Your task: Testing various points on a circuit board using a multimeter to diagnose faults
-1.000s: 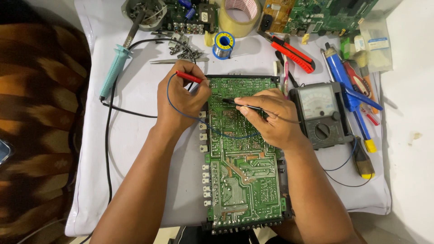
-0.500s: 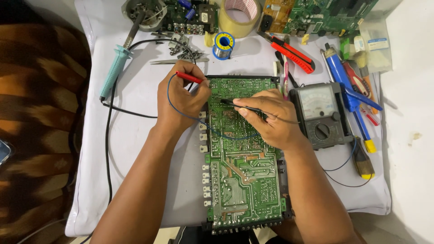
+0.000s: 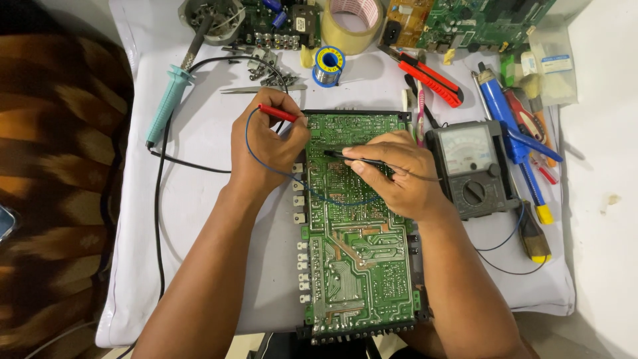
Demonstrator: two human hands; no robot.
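Only one view here, the head cam looking straight down at the bench. A big green circuit board (image 3: pixel 355 226) lies solder-side up on a white cloth (image 3: pixel 199 219) that covers the table, running from about the middle of the picture down to the bottom edge.

The left hand (image 3: pixel 266 149) sits just off the board's upper left corner, fingers pinched around a red test probe (image 3: pixel 278 114). The probe tip points toward the board's top left corner, and a thin blue lead curls from it around the hand and across the board. The right hand (image 3: pixel 399 176) rests on the upper right part of the board, gripping a black test probe (image 3: pixel 355 158) like a pen, with the tip touching down on the solder side near the top middle. Both hands are closed on their probes, neither one is loose.

Just beside the right hand is a dark analog multimeter (image 3: pixel 468 169) with a dial face and a round selector knob. Over on the left a teal-handled soldering iron (image 3: pixel 169 103) lies on the cloth, its black cord looping down the left side. Along the top there's a roll of tan packing tape (image 3: pixel 352 23), a small spool of solder (image 3: pixel 328 65), tweezers (image 3: pixel 262 88) and a red utility knife (image 3: pixel 430 81). On the right is a blue desoldering pump (image 3: pixel 504 113) in a pile of screwdrivers.
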